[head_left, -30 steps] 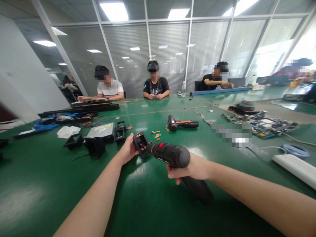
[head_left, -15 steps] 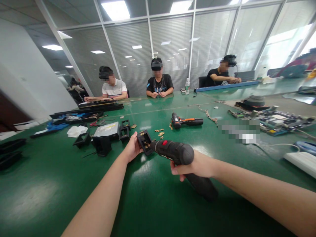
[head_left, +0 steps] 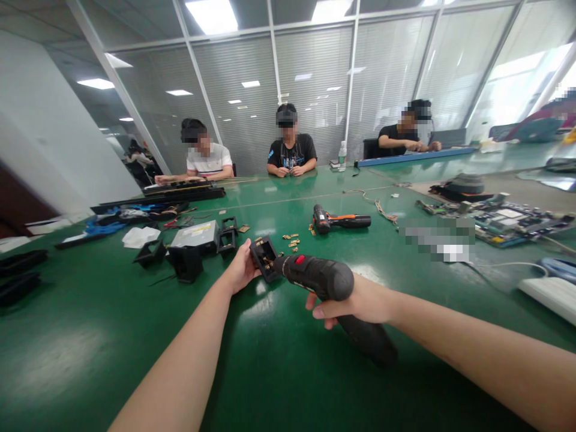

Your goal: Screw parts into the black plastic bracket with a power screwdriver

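Observation:
My right hand (head_left: pixel 355 303) is wrapped round the grip of a black electric screwdriver (head_left: pixel 321 281) with a red switch on top. Its tip points left into a small black plastic bracket (head_left: pixel 264 258) with brass fittings inside. My left hand (head_left: pixel 240 271) grips that bracket from the left and holds it tilted just above the green table (head_left: pixel 112 336). Several loose brass pieces (head_left: pixel 291 241) lie on the table just beyond the bracket.
A second screwdriver with an orange band (head_left: pixel 342 221) lies farther back. More black brackets (head_left: pixel 186 264) and a silver drive (head_left: pixel 195 235) sit to the left. A circuit board (head_left: pixel 499 219) and a white power strip (head_left: pixel 546 294) are at the right. Three people sit across the table.
My view has shifted slightly. Both hands stay together with the screwdriver tip in the bracket; the fingers of my right hand have loosened a little under the grip.

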Demonstrator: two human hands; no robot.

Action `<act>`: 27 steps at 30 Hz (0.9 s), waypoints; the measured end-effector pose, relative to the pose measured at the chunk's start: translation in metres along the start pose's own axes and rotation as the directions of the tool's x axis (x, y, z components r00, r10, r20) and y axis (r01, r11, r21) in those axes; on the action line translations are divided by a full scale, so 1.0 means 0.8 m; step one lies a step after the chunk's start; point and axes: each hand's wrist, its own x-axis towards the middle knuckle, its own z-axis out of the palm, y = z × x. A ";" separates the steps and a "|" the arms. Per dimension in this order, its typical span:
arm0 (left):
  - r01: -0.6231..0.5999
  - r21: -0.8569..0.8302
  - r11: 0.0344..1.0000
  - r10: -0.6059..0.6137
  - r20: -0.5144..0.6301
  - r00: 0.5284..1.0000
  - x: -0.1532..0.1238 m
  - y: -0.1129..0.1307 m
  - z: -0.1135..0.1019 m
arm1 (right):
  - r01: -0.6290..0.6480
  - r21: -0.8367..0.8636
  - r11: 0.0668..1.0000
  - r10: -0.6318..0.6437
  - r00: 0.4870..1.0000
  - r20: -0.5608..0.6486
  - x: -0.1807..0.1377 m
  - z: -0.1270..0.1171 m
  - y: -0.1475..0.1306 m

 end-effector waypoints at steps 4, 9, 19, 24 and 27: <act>-0.013 -0.012 1.000 0.013 -0.006 1.000 -0.001 0.001 0.002 | 0.010 -0.008 1.000 -0.011 0.999 -0.032 0.003 0.000 0.000; 0.001 0.000 1.000 -0.001 -0.010 1.000 -0.002 0.002 0.003 | 0.004 -0.029 1.000 -0.005 0.998 -0.058 0.005 -0.001 0.001; -0.007 0.004 1.000 0.007 0.004 1.000 -0.002 0.001 0.002 | 0.008 -0.056 0.998 -0.013 0.996 -0.086 0.002 -0.002 -0.007; 0.005 0.007 1.000 -0.004 -0.038 0.999 -0.002 0.004 0.003 | -0.011 -0.119 0.993 -0.001 0.996 -0.094 0.003 -0.003 -0.001; -0.002 0.005 1.000 0.003 -0.038 0.999 -0.001 0.004 0.002 | -0.009 -0.167 0.986 -0.006 0.996 -0.092 0.003 -0.003 0.003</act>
